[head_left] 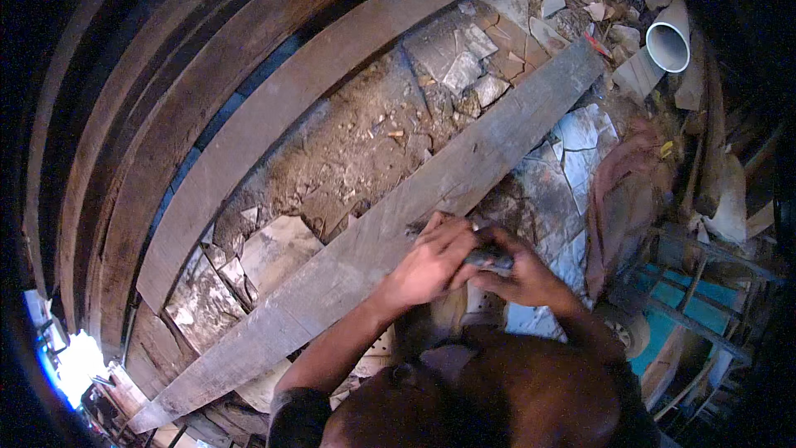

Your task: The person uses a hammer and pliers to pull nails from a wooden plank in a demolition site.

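My left hand and my right hand are together over the near edge of a long grey wooden plank. Between them is a small dark, rounded object, its kind hidden by my fingers. The right hand wraps round its right side, thumb and fingers closed on it. My left hand has its fingers bent and pressed against the other side of the same object. The plank runs slantwise from lower left to upper right beneath my hands.
Broken tile pieces and dirt cover the ground. More long boards lie on the left. At the right are a white pipe, a reddish cloth and a metal frame over something teal. Bright light enters at lower left.
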`<action>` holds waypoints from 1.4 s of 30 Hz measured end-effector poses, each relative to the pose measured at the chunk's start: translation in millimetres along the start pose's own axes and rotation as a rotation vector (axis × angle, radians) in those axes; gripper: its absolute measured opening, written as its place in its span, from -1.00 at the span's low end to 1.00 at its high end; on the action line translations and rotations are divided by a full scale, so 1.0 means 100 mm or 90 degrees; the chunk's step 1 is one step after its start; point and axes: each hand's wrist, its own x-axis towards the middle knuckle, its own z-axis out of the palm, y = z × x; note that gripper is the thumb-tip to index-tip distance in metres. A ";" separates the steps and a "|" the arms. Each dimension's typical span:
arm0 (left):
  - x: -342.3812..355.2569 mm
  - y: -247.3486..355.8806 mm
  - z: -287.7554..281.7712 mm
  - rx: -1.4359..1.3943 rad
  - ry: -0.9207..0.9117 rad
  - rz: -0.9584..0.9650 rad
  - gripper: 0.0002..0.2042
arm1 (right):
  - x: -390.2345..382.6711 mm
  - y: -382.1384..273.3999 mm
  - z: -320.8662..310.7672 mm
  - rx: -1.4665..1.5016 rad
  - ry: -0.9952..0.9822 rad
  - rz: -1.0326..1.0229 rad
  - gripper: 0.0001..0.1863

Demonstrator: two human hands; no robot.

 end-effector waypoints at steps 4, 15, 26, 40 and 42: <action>-0.01 -0.16 -0.06 -0.157 0.297 -0.301 -0.82 | 0.35 0.58 0.21 -0.080 0.204 -0.067 -0.59; 1.55 -0.46 -0.22 -0.198 -0.040 -0.524 -0.42 | 0.88 0.51 -0.77 0.469 0.260 -0.167 -0.48; 1.59 -0.47 0.05 -0.117 0.072 -0.490 -0.41 | 1.07 0.58 -0.84 0.351 0.285 -0.236 -0.47; 1.30 -0.53 0.02 -0.175 0.184 -0.382 -0.43 | 1.10 0.66 -0.76 0.325 0.282 -0.288 -0.48; 1.27 -0.47 -0.03 -0.169 0.145 -0.361 -0.44 | 1.09 0.71 -0.79 0.310 0.253 -0.313 -0.48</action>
